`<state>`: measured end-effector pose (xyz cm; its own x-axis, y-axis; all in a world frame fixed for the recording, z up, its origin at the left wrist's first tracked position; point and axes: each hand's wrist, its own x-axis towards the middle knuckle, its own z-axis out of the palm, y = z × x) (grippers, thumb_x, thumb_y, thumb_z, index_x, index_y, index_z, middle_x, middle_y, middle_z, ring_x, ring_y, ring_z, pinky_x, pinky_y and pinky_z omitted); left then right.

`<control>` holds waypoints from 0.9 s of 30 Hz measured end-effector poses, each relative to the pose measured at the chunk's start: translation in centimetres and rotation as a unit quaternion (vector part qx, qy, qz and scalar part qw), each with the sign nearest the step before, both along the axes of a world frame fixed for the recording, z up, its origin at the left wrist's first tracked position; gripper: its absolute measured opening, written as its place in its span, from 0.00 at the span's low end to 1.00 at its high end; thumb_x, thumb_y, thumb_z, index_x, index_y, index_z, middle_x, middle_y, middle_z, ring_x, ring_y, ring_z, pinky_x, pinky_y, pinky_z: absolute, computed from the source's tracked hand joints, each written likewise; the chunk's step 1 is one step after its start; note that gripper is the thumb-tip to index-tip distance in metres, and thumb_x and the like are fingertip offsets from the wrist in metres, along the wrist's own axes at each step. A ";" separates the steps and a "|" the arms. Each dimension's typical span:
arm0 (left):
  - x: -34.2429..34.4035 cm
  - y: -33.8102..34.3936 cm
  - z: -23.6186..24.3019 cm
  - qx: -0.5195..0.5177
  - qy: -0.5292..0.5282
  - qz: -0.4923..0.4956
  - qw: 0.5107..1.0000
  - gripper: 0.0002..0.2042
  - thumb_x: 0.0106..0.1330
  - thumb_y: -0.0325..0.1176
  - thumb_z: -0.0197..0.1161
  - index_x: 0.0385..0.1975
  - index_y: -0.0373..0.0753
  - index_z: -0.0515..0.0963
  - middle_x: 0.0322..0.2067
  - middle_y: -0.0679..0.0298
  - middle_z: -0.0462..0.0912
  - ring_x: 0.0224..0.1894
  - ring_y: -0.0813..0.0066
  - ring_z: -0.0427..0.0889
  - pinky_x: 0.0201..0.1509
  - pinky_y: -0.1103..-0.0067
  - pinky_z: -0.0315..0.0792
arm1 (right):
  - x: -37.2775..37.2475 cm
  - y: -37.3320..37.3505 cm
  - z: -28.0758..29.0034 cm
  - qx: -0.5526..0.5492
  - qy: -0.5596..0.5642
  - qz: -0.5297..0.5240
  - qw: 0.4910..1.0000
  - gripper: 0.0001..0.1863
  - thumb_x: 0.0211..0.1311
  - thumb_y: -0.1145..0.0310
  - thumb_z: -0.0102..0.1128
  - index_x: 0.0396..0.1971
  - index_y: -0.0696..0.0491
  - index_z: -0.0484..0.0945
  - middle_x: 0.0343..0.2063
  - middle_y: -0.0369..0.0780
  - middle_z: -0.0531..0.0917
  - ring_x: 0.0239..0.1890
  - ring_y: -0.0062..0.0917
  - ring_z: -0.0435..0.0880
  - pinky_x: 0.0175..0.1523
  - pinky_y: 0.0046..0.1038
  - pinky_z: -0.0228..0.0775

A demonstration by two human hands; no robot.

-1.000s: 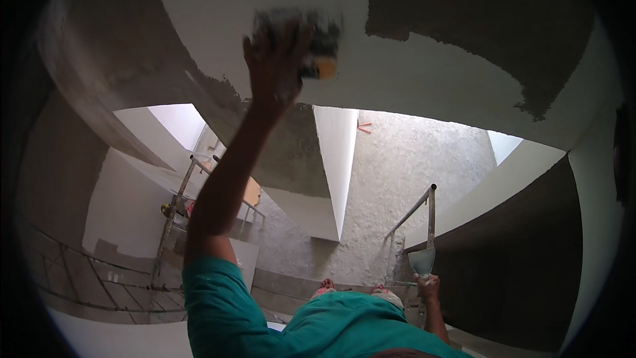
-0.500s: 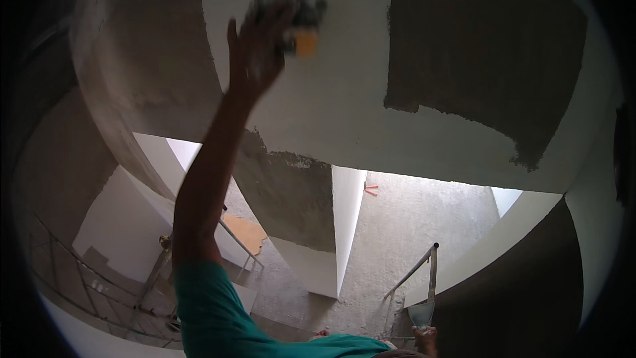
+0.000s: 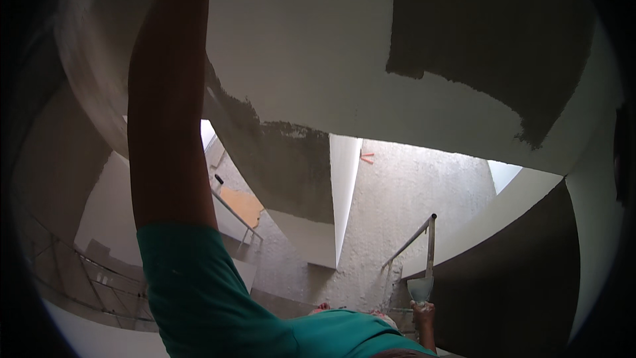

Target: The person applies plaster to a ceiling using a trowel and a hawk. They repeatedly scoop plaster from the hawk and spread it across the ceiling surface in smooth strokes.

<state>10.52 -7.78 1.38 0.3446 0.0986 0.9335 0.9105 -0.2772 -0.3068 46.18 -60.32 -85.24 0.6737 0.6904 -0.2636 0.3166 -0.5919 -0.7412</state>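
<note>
Nearest is the green cloth shirt [image 3: 338, 328], its fabric smooth over the torso and loosely creased at the left sleeve [image 3: 199, 278]. From this sleeve the bare left arm [image 3: 169, 132] rises well to the left of the putty knife [image 3: 421, 288] and leaves the view above. The left hand lies out of sight; whether it is spread, pressed together or pinching anything cannot be told. The right hand [image 3: 424, 313], fingers curled, grips the putty knife at its lower end, directly beneath the blade. The blade is pale grey, flat and flared, and stands upright. Just above the putty knife, a round-tubed metal rail [image 3: 411, 241] forms an angled corner.

High above the putty knife spreads a broad surface with a smooth, pale coat [image 3: 298, 59], which borders a dark, matt, ragged-edged bare patch [image 3: 490, 33]. Right of the putty knife, a dark wall [image 3: 510, 278] carries a pale, curving border. Up and to its left, a grey pier [image 3: 298, 172] tapers downward to a pale end. Farther off, above the putty knife, lies a rough, mottled floor [image 3: 411, 185] with thin reddish strips [image 3: 367, 158]; a tan sheet [image 3: 242, 207] lies farther left.
</note>
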 end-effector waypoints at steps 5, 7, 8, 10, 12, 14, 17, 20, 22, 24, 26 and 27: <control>-0.8 -0.5 -7.8 0.015 0.044 -0.053 0.998 0.26 0.55 0.21 0.51 0.56 0.44 0.75 0.54 0.57 0.79 0.56 0.58 0.78 0.59 0.67 0.72 | 0.5 0.5 0.1 0.012 0.000 -0.001 1.000 0.19 0.46 0.57 0.72 0.18 0.60 0.80 0.15 0.44 0.81 0.18 0.34 0.81 0.28 0.36 0.72; -3.1 1.9 -12.6 0.103 0.107 -0.130 0.980 0.28 0.55 0.20 0.52 0.59 0.45 0.74 0.59 0.59 0.76 0.60 0.67 0.75 0.67 0.66 0.65 | 0.4 1.5 1.4 0.029 0.031 0.020 0.999 0.19 0.48 0.59 0.71 0.17 0.60 0.78 0.13 0.41 0.79 0.15 0.27 0.78 0.25 0.33 0.70; -3.4 2.0 -17.6 0.108 0.098 -0.084 0.986 0.29 0.55 0.20 0.52 0.61 0.46 0.72 0.61 0.59 0.73 0.62 0.66 0.73 0.69 0.61 0.59 | 0.3 1.0 2.4 0.030 0.017 0.015 0.999 0.17 0.50 0.60 0.70 0.16 0.59 0.77 0.12 0.38 0.76 0.14 0.24 0.76 0.22 0.32 0.68; -2.1 0.7 -24.5 0.087 0.077 -0.035 0.993 0.34 0.52 0.22 0.57 0.65 0.52 0.67 0.65 0.65 0.68 0.67 0.67 0.65 0.71 0.54 0.49 | 0.6 0.9 2.5 0.043 0.011 0.027 0.999 0.17 0.52 0.62 0.69 0.15 0.58 0.76 0.10 0.35 0.74 0.12 0.20 0.74 0.18 0.30 0.67; -0.5 -0.4 -30.2 -0.048 0.044 -0.001 0.998 0.40 0.49 0.26 0.63 0.67 0.58 0.63 0.67 0.72 0.65 0.70 0.66 0.59 0.71 0.50 0.46 | 0.9 0.4 2.6 0.038 -0.003 0.030 0.999 0.16 0.52 0.62 0.69 0.15 0.58 0.76 0.10 0.35 0.74 0.12 0.20 0.74 0.18 0.30 0.66; 0.3 -3.4 -34.8 -0.170 0.038 0.027 0.984 0.43 0.46 0.30 0.68 0.67 0.60 0.62 0.66 0.70 0.64 0.68 0.54 0.60 0.68 0.45 0.49 | 0.8 0.4 3.4 0.038 0.011 0.020 0.999 0.16 0.52 0.62 0.68 0.16 0.58 0.77 0.10 0.34 0.74 0.13 0.20 0.74 0.18 0.30 0.66; -0.2 -4.8 -42.9 -0.223 0.013 -0.023 0.974 0.46 0.42 0.31 0.74 0.67 0.60 0.62 0.63 0.68 0.67 0.66 0.43 0.61 0.67 0.42 0.50 | 1.0 0.7 4.4 0.055 0.004 0.045 0.997 0.16 0.52 0.61 0.68 0.16 0.58 0.78 0.11 0.34 0.75 0.13 0.19 0.74 0.19 0.30 0.66; -0.2 -6.1 -48.6 -0.270 0.023 -0.030 0.962 0.46 0.41 0.30 0.75 0.67 0.59 0.63 0.63 0.67 0.67 0.66 0.46 0.61 0.67 0.42 0.49 | 1.2 0.4 4.9 0.027 0.034 0.039 0.998 0.17 0.52 0.59 0.68 0.17 0.58 0.78 0.11 0.34 0.75 0.14 0.19 0.73 0.19 0.30 0.66; -1.3 -7.4 -50.9 -0.300 0.040 -0.027 0.953 0.45 0.41 0.30 0.75 0.66 0.58 0.64 0.63 0.67 0.68 0.66 0.49 0.62 0.67 0.43 0.48 | 1.6 0.0 5.1 0.014 0.035 0.041 0.998 0.17 0.52 0.58 0.69 0.18 0.58 0.79 0.12 0.34 0.76 0.14 0.18 0.73 0.19 0.30 0.67; -1.4 -8.9 -50.3 -0.302 0.045 -0.030 0.952 0.44 0.42 0.29 0.74 0.66 0.57 0.65 0.63 0.67 0.68 0.66 0.53 0.63 0.67 0.43 0.48 | 1.9 0.0 4.1 0.044 -0.004 0.057 0.997 0.18 0.52 0.58 0.69 0.18 0.58 0.79 0.11 0.34 0.75 0.14 0.18 0.74 0.19 0.30 0.68; 0.5 -9.6 -45.6 -0.270 0.041 -0.055 0.960 0.42 0.44 0.27 0.73 0.65 0.57 0.66 0.63 0.67 0.69 0.66 0.56 0.65 0.68 0.44 0.47 | 3.9 -1.6 -1.7 0.048 -0.047 0.061 0.996 0.17 0.52 0.58 0.69 0.18 0.58 0.80 0.11 0.35 0.75 0.14 0.18 0.75 0.19 0.30 0.68; 1.8 -9.3 -41.9 -0.216 0.035 -0.081 0.972 0.41 0.45 0.27 0.71 0.65 0.57 0.67 0.63 0.67 0.69 0.65 0.56 0.65 0.68 0.45 0.48 | 4.5 -2.0 -3.8 0.038 -0.047 0.060 0.996 0.18 0.52 0.57 0.69 0.18 0.57 0.79 0.10 0.35 0.75 0.13 0.19 0.76 0.17 0.30 0.68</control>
<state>12.29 -17.09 -40.50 0.4488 0.4161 0.7908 0.8257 -0.5315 -0.1890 50.71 -62.31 -88.99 0.6043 0.7829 -0.1477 0.4511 -0.4891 -0.7465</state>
